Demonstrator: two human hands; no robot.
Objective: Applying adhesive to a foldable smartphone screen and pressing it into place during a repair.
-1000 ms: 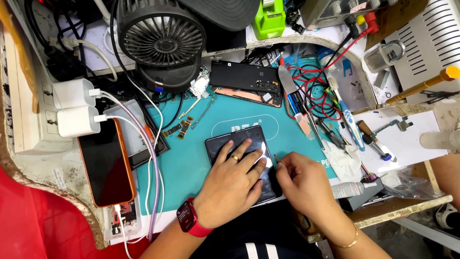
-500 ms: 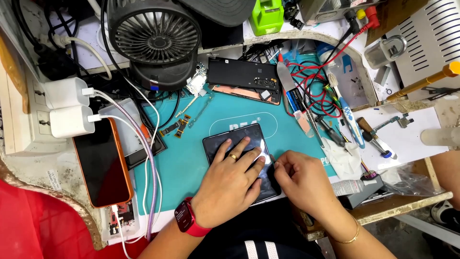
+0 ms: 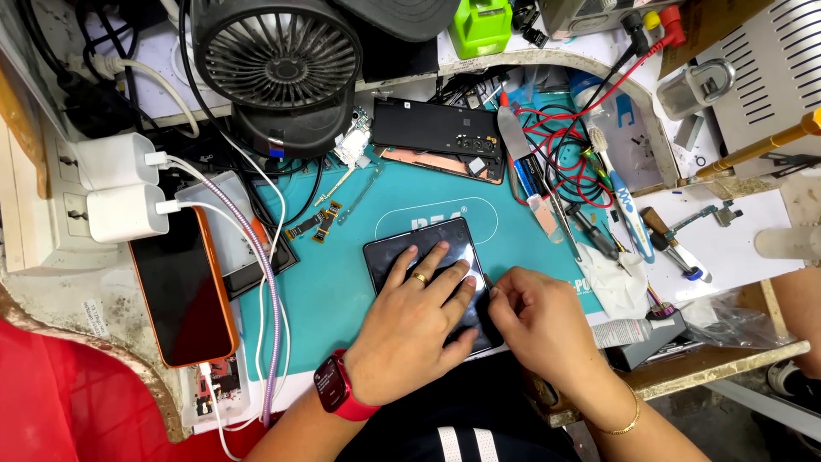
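Left hand: our left hand [image 3: 410,329] lies flat, fingers spread, pressing on the dark phone [image 3: 428,265]; a ring on one finger, a red wristwatch [image 3: 335,389] at the wrist.
Left grip: open and flat, holding the phone down rather than clasping it.
Right hand: our right hand [image 3: 537,321] sits at the phone's right edge, fingertips curled in against it; a thin gold bracelet [image 3: 629,419] on the wrist.
Right grip: pinched at the phone's edge; we cannot tell what, if anything, lies between the fingertips.
Dark phone: near centre of the teal mat [image 3: 342,282], screen side up, mostly covered by our hands.
Teal mat: spread over the worktop [image 3: 727,248].
Left of mat: an orange-edged phone [image 3: 180,287] lying flat, cabled to white chargers [image 3: 120,188].
Far side: a black fan [image 3: 278,60]; a black phone back [image 3: 436,128] beside red wires [image 3: 564,154].
Right of mat: a toothbrush [image 3: 624,205], screwdrivers [image 3: 671,248] and a white tissue [image 3: 616,287].
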